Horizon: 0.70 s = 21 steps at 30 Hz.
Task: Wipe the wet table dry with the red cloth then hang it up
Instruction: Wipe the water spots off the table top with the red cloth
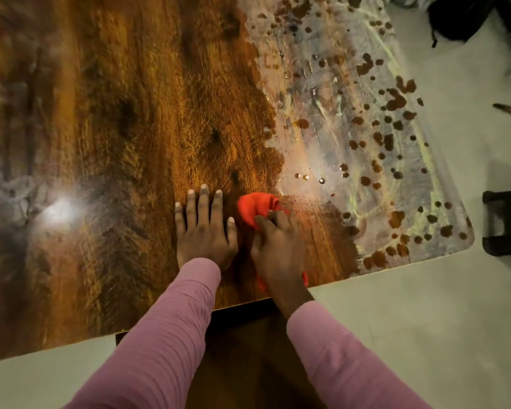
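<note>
Left hand (204, 228): flat on the wooden table (124, 119), fingers spread, holding nothing.
Right hand (278, 249): fingers curled over the bunched red cloth (255, 206), near the front edge.
Wet patch (351, 119): droplets and streaks to the right.
Advice: spread the cloth wider, press evenly, sweep rightward in overlapping strokes.

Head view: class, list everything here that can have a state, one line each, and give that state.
table: right part pale, streaked and spotted; the rest plain brown.
dark blotches: scattered over the pale part, not wiped.
red cloth: bunched up, lying on the table, held.
left hand: flat on the table, fingers straight.
right hand: fingers curled, gripping the red cloth.
</note>
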Each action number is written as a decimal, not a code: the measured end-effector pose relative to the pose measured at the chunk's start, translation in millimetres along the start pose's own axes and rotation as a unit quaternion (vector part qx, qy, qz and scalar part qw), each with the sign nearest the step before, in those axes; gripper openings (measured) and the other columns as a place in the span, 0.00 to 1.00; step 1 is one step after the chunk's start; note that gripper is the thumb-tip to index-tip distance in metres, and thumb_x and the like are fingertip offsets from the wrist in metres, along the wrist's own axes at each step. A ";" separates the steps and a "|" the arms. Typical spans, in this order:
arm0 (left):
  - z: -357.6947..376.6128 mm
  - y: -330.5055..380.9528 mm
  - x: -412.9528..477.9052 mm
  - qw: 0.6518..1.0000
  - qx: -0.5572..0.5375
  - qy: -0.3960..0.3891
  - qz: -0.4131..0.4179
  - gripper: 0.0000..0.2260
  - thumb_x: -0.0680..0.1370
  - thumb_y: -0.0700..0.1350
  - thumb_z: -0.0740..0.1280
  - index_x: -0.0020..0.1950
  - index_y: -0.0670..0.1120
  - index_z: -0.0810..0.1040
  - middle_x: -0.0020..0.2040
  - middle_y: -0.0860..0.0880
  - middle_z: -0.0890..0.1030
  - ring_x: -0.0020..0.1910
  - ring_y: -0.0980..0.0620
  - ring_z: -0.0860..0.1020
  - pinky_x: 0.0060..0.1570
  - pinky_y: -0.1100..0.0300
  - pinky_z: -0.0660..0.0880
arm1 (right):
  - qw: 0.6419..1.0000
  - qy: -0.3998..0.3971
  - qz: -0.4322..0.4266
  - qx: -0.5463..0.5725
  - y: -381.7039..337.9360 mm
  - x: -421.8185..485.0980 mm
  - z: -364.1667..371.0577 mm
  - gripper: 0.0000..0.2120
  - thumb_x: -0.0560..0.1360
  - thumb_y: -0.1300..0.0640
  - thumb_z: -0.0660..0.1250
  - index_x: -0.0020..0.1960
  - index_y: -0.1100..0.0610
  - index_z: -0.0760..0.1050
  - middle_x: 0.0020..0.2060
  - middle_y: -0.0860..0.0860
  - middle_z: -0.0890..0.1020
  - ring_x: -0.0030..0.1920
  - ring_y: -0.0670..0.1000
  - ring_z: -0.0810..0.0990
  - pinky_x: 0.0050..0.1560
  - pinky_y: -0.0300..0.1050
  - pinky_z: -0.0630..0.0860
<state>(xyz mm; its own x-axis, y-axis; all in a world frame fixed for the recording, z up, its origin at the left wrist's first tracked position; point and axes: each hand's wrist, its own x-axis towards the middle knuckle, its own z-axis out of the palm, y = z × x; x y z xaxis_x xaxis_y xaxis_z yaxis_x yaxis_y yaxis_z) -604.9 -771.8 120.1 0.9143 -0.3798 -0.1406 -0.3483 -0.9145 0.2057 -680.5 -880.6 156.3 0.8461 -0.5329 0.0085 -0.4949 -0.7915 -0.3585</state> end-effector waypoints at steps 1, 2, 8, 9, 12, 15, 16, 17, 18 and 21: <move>0.2 -1.0 0.4 1.000 0.001 -0.001 0.002 0.29 0.77 0.56 0.50 0.76 0.46 0.62 0.77 0.42 0.61 0.76 0.40 0.55 0.75 0.41 0.48 | 0.998 -0.016 -0.058 -0.009 4.5 1.9 -0.9 0.15 0.71 0.58 0.69 0.57 0.52 0.80 0.51 0.52 0.80 0.51 0.55 0.76 0.44 0.46 0.74; 0.6 -1.5 -0.2 1.000 0.002 -0.002 0.002 0.29 0.77 0.56 0.50 0.76 0.46 0.62 0.77 0.42 0.61 0.76 0.40 0.55 0.75 0.41 0.47 | 0.995 -0.020 -0.090 -0.024 15.0 6.6 -4.2 0.14 0.71 0.58 0.69 0.57 0.52 0.80 0.51 0.52 0.80 0.50 0.55 0.76 0.43 0.46 0.74; 3.2 -2.1 -0.2 1.000 -0.007 0.002 0.001 0.29 0.78 0.57 0.49 0.77 0.47 0.61 0.78 0.43 0.59 0.77 0.41 0.54 0.75 0.42 0.46 | 0.989 0.034 0.137 -0.044 81.2 67.9 -33.3 0.14 0.75 0.58 0.63 0.60 0.53 0.78 0.54 0.55 0.78 0.51 0.58 0.76 0.50 0.52 0.75; 3.5 -1.8 0.2 1.000 -0.006 0.002 -0.001 0.28 0.78 0.56 0.49 0.77 0.47 0.61 0.78 0.43 0.59 0.77 0.40 0.54 0.75 0.42 0.46 | 0.984 0.046 0.167 -0.036 78.6 74.0 -32.9 0.14 0.75 0.59 0.63 0.59 0.53 0.78 0.53 0.55 0.78 0.51 0.58 0.76 0.50 0.52 0.75; 2.7 -0.4 -0.2 1.000 -0.006 -0.001 -0.002 0.28 0.78 0.56 0.49 0.77 0.47 0.61 0.78 0.43 0.59 0.77 0.41 0.53 0.75 0.42 0.45 | 0.978 0.064 0.198 0.001 46.0 69.6 -20.5 0.13 0.73 0.58 0.64 0.57 0.51 0.79 0.51 0.52 0.78 0.50 0.56 0.76 0.50 0.50 0.74; 1.2 0.4 -0.3 1.000 -0.003 0.001 -0.003 0.28 0.78 0.56 0.49 0.76 0.47 0.62 0.77 0.42 0.60 0.77 0.40 0.55 0.75 0.41 0.47 | 1.000 -0.003 0.020 0.003 10.1 48.1 -0.8 0.15 0.71 0.56 0.66 0.57 0.51 0.79 0.52 0.52 0.77 0.52 0.55 0.75 0.47 0.49 0.74; 0.7 0.6 -0.4 1.000 0.002 0.000 -0.003 0.28 0.78 0.56 0.49 0.76 0.47 0.62 0.77 0.42 0.60 0.77 0.40 0.55 0.75 0.41 0.48 | 0.999 -0.029 -0.046 0.003 10.0 48.4 0.7 0.15 0.71 0.57 0.66 0.58 0.52 0.79 0.52 0.52 0.78 0.53 0.56 0.74 0.46 0.49 0.75; 0.6 0.8 -0.3 1.000 0.006 -0.001 -0.003 0.28 0.78 0.56 0.49 0.76 0.47 0.62 0.77 0.43 0.60 0.77 0.40 0.55 0.74 0.40 0.48 | 0.995 -0.046 -0.094 0.001 16.8 54.4 -1.8 0.15 0.72 0.57 0.66 0.58 0.52 0.79 0.52 0.52 0.78 0.53 0.56 0.74 0.46 0.50 0.75; 0.9 0.8 0.0 1.000 0.008 -0.001 -0.004 0.28 0.78 0.56 0.49 0.77 0.47 0.61 0.77 0.43 0.60 0.77 0.40 0.55 0.74 0.41 0.48 | 0.992 -0.052 -0.111 -0.008 27.7 62.4 -6.6 0.15 0.72 0.57 0.66 0.58 0.52 0.79 0.53 0.53 0.78 0.53 0.56 0.74 0.47 0.50 0.76; 2.0 1.7 -0.3 1.000 0.008 -0.007 -0.010 0.28 0.78 0.57 0.48 0.77 0.47 0.61 0.78 0.43 0.59 0.77 0.40 0.54 0.75 0.41 0.47 | 1.000 -0.009 0.017 -0.016 66.6 92.9 -24.3 0.15 0.72 0.58 0.66 0.59 0.52 0.79 0.55 0.53 0.77 0.54 0.57 0.75 0.49 0.49 0.74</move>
<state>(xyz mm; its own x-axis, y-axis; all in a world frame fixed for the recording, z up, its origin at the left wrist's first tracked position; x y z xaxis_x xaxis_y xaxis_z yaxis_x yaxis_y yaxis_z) -606.1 -773.6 118.6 0.9183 -0.3632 -0.1577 -0.3331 -0.9239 0.1881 -639.7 -990.2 155.9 0.8321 -0.5542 -0.0196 -0.5290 -0.7826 -0.3283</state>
